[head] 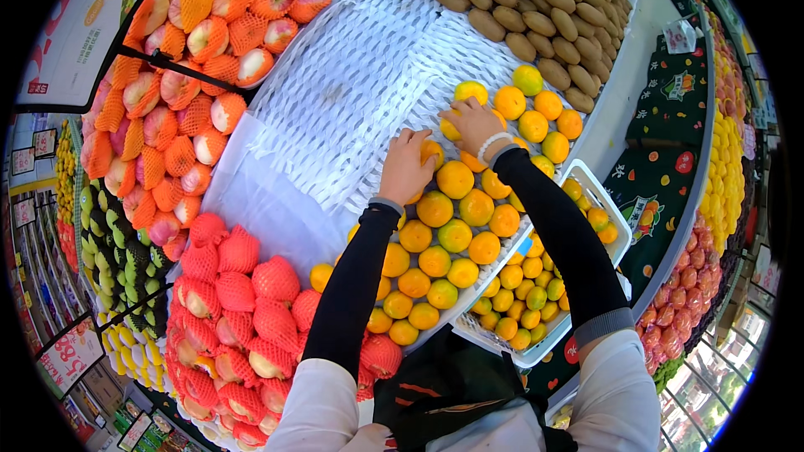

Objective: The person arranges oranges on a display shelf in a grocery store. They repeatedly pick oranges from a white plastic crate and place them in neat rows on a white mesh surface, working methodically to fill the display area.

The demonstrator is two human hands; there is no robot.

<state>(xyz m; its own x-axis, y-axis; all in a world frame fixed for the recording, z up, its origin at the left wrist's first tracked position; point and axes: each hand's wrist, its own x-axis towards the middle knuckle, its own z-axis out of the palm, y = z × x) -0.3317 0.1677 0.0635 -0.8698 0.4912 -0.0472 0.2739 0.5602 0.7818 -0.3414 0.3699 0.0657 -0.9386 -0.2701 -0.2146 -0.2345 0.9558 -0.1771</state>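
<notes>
Rows of orange and yellow-green mandarins (454, 235) lie on a sheet of white foam netting (339, 88). My left hand (405, 166) curls around a mandarin (431, 152) at the upper left edge of the rows. Farther up and to the right, my right hand (472, 127), with a white bead bracelet (494, 144) at the wrist, rests its fingers on a mandarin (450, 128); whether it grips the fruit is hard to tell. Below my right forearm, a white plastic crate (534, 355) holds more mandarins.
Brown kiwifruit (540, 12) are heaped at the upper right. Fruit in orange foam nets (182, 100) fills the upper left, and fruit in red foam nets (239, 320) the lower left. A second white crate (619, 220) stands right of my right arm. A framed sign (81, 31) juts in at the far left.
</notes>
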